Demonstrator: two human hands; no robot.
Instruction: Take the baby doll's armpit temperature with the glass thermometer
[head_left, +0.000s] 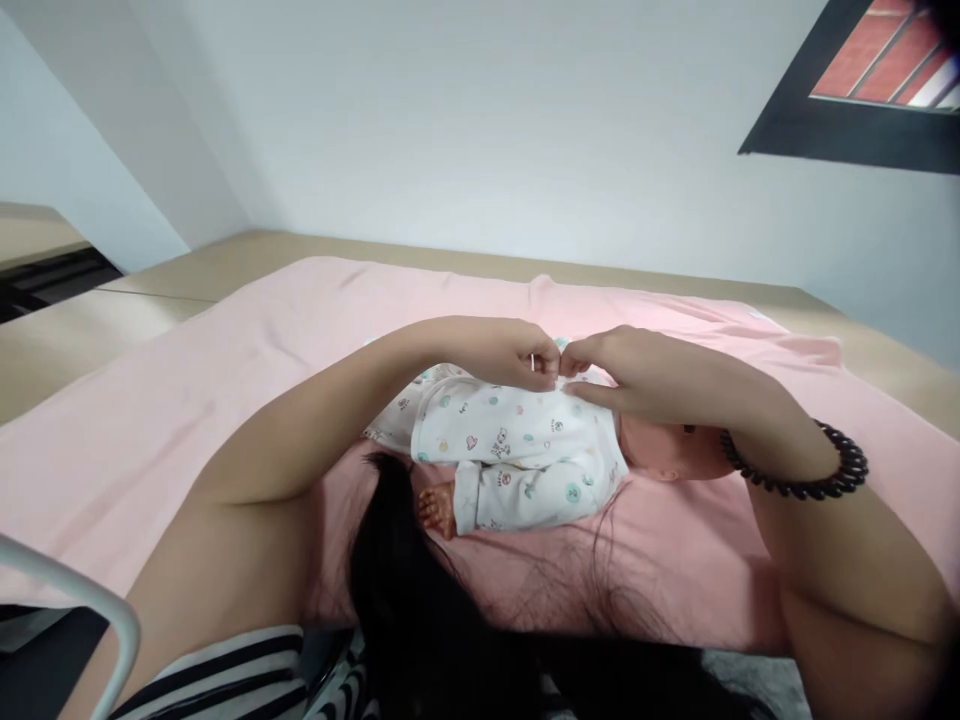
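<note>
A baby doll lies on its back on a pink blanket (225, 370), its head to the right. It wears a white printed top (517, 440) with a long sleeve, and one small brown hand (437, 510) shows at the cuff. My left hand (517, 352) is over the doll's chest, its fingers bent and pinched at the top's front. Close against it, my right hand (611, 368) has its thumb and fingers pinched on the cloth near the doll's neck. The doll's head (664, 450) is partly hidden under my right wrist, which wears a black coiled band (844, 465).
The blanket covers a light wooden table (180, 270) against a white wall. A dark-framed window (840, 130) is at the upper right. Long dark hair (397, 560) hangs in front, over the blanket's near edge. A white curved bar (82, 590) stands at the lower left.
</note>
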